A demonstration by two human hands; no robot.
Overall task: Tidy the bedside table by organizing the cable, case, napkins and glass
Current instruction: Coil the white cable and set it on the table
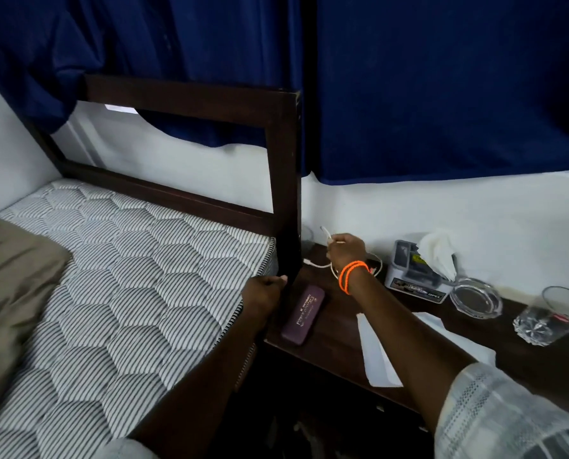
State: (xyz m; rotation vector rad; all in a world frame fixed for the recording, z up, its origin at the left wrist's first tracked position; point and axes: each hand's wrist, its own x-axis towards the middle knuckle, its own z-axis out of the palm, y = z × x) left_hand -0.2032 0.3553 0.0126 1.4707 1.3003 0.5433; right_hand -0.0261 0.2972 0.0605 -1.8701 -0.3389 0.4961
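Observation:
On the dark wooden bedside table (336, 329) my right hand (346, 248) pinches a white cable (324, 234) near one plug and lifts it at the back left; the rest of the cable loops on the table under my wrist. A purple case (303, 314) lies flat near the table's left edge. White napkins (375, 352) lie spread at the front, partly under my forearm. A cut-glass tumbler (548, 318) stands at the far right. My left hand (264, 289) is curled at the bed post, beside the mattress corner.
A tissue box (415, 276) with a tissue sticking up stands at the back by the wall. A glass ashtray (475, 296) sits to its right. Another clear glass (307, 240) stands in the back left corner. The dark bed frame (283, 193) and mattress (127, 276) border the table's left.

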